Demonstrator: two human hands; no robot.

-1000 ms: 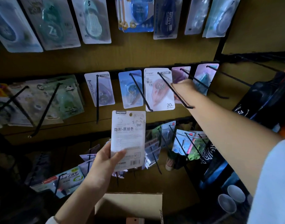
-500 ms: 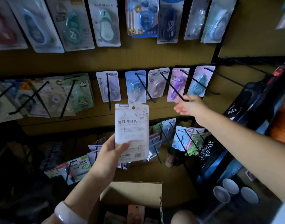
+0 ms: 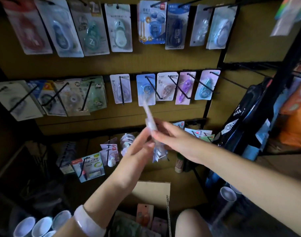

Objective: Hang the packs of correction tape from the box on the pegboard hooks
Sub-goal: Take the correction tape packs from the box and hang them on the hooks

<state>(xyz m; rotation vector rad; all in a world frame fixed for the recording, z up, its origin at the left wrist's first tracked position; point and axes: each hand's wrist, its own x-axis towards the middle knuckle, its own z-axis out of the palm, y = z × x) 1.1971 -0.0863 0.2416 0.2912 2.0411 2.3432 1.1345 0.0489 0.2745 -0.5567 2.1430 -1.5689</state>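
Pegboard [image 3: 163, 64] backdrop, both hands now on pack [image 3: 150, 122]

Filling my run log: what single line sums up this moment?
stage: handover | left hand: holds pack | right hand: grips pack | hooks: not reached

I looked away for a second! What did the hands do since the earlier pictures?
The right hand left the middle row of hooks, came down and took hold of the white pack that the left hand holds; the pack now shows edge-on. The hung packs and the box stayed put.
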